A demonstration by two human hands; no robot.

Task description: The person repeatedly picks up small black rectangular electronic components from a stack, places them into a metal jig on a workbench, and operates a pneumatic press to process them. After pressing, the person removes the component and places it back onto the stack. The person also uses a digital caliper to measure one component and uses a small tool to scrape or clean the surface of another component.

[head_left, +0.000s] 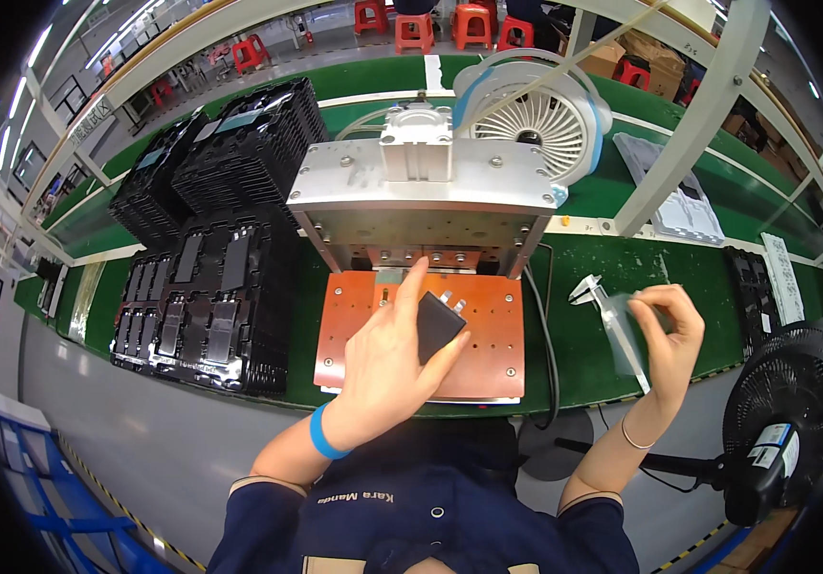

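My left hand (373, 359), with a blue band at the wrist, is closed on a flat black battery cell (438, 330). Two silvery metal tabs stick up from the cell's far edge. It is held above the copper-coloured base plate (493, 344) of a metal press (421, 191), while the index finger points toward the press opening. On the right, my right hand (676, 330) pinches a piece of clear plastic film (627, 335) between thumb and fingers. Beneath the film, a silver caliper (586, 289) lies on the green bench, partly covered.
Stacked black trays (191, 306) with flat dark cells stand left of the press. A white fan (536, 129) is behind it, a black fan (765, 430) at the near right. A grey-white tray (669, 191) lies far right, by a slanted frame post (693, 120). A dark cable runs beside the base plate.
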